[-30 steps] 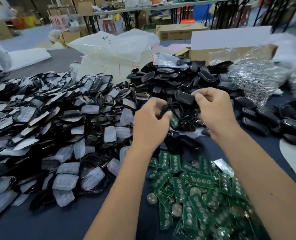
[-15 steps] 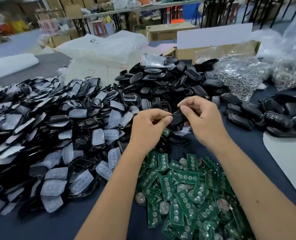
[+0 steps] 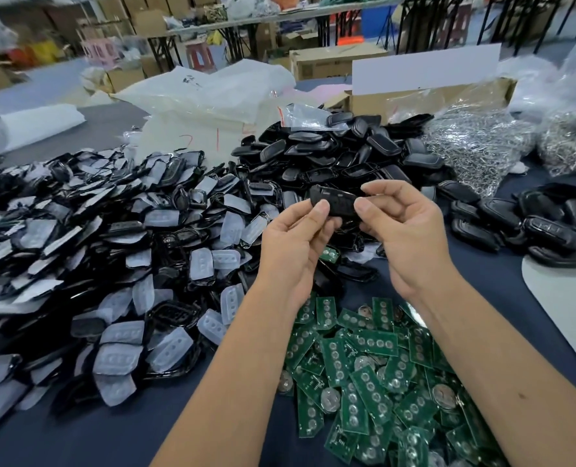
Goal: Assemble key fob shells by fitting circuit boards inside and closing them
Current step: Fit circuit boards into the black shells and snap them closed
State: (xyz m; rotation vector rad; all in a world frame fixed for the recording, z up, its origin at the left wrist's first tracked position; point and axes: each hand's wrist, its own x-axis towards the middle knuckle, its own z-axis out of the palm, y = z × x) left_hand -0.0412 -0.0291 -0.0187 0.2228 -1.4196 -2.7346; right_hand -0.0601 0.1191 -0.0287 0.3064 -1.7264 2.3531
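Head camera looks down on both hands raised above the table (image 3: 77, 433), pinching one black key fob (image 3: 335, 202) between them: the left hand (image 3: 296, 241) grips its near end with thumb and curled fingers, the right hand (image 3: 404, 227) pinches the other end. It looks like the closing step; I'd guess the halves next need a firm, even squeeze until they snap. Below lie green circuit boards (image 3: 364, 365), to the left a heap of shell halves with pale button pads (image 3: 111, 264), beyond more black shells (image 3: 340, 153). Bags, boxes and shelving fill the workshop behind.
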